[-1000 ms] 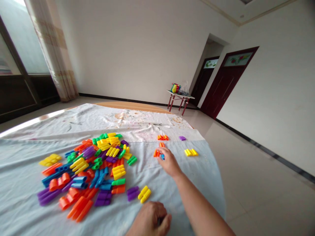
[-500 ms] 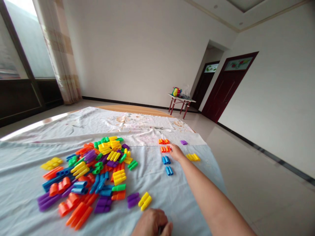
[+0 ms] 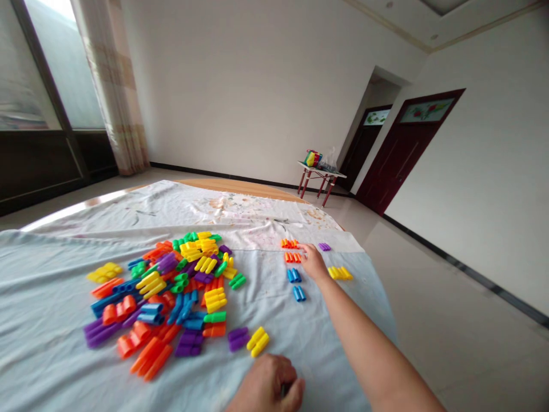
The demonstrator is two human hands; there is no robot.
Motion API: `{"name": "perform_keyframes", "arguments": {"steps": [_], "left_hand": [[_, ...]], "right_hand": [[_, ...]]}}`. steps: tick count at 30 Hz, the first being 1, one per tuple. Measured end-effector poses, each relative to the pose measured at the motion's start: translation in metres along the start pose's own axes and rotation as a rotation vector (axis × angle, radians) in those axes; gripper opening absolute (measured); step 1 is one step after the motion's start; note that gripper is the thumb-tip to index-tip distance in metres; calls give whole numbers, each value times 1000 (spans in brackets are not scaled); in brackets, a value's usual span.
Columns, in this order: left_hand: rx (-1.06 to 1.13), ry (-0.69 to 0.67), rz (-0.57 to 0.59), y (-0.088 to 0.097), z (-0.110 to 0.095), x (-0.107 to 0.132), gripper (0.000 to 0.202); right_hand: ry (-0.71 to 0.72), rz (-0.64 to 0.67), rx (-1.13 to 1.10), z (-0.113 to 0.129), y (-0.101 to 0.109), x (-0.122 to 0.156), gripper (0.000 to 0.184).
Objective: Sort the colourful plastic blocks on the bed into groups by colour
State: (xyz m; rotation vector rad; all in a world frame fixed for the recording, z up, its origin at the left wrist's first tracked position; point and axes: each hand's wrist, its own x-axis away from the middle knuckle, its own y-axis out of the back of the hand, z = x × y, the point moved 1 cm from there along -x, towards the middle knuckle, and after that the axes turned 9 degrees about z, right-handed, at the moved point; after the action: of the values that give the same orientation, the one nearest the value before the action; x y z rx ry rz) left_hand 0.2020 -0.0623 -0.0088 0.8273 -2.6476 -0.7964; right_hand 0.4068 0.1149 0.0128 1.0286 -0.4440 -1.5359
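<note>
My right hand (image 3: 314, 263) reaches over the cloth, its fingertips at the right ends of two orange toy blocks made of joined tubes, an upper orange block (image 3: 289, 244) and a lower orange block (image 3: 293, 258). Its fingers look slightly apart, touching the blocks' ends. Below these lie a blue block (image 3: 294, 276) and another blue block (image 3: 299, 294) in the same column. My left hand (image 3: 268, 382) rests curled at the near edge, with a dark gap between thumb and fingers; what is inside, if anything, is hidden. Just beyond it lie a yellow block (image 3: 258, 341) and a purple block (image 3: 238, 339).
A heap of mixed-colour blocks (image 3: 171, 297) spreads over the left of the blue cloth (image 3: 51, 286). Right of my right hand are a yellow block (image 3: 340, 273) and a small purple block (image 3: 325, 247). Behind, a small table (image 3: 321, 170) carries bags.
The view has shifted slightly, so the table sits a little further right and higher. My right hand stays by the orange blocks, its fingertips slightly nearer the upper one. My left hand stays curled.
</note>
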Motion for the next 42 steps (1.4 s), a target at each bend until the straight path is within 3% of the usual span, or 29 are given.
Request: {"name": "perform_keyframes", "arguments": {"steps": [2, 4, 8, 11, 14, 22, 29, 34, 38, 42], "left_hand": [[17, -17, -30, 0, -4, 3, 32], [31, -40, -42, 0, -6, 5, 32], [38, -39, -61, 0, -8, 7, 33], [34, -44, -79, 0, -8, 7, 32], [31, -48, -83, -1, -7, 8, 31], [5, -41, -70, -6, 0, 5, 30], [-15, -44, -46, -5, 2, 2, 31], [21, -46, -52, -6, 2, 4, 31], [54, -47, -69, -6, -2, 6, 32], [54, -48, -72, -3, -5, 6, 31]], "right_hand": [[33, -8, -27, 22, 1, 12, 32], [84, 68, -87, 47, -2, 30, 27], [205, 480, -240, 90, -15, 67, 24], [214, 697, -288, 104, -22, 85, 28], [236, 772, -287, 106, -23, 92, 40], [404, 743, -168, 111, -34, 97, 49], [324, 548, -68, 117, -55, 97, 42], [337, 566, -173, 114, -43, 98, 53], [414, 632, -195, 111, -35, 100, 46], [339, 606, -138, 111, -36, 101, 42]]}}
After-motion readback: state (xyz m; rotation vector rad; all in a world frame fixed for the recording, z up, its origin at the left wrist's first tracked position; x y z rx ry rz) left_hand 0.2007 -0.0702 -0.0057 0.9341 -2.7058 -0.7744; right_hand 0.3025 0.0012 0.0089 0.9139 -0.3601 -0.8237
